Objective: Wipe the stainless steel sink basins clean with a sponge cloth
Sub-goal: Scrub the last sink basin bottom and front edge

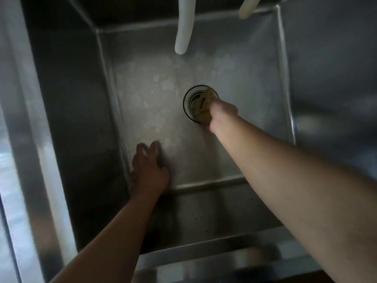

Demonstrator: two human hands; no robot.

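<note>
I look straight down into a deep stainless steel sink basin (240,82) with pale, blotchy marks on its floor. My right hand (221,114) reaches to the round drain (191,99) and grips a yellow sponge cloth (204,107), pressing it on the drain's right rim. My left hand (148,166) hangs over the near left corner of the basin floor, fingers spread and holding nothing. Whether it touches the steel is unclear.
Two white hoses hang into the basin from above, one (183,31) over the floor's far middle, another (247,9) at the far right corner. Steep steel walls enclose the floor; the front rim (214,260) lies near me.
</note>
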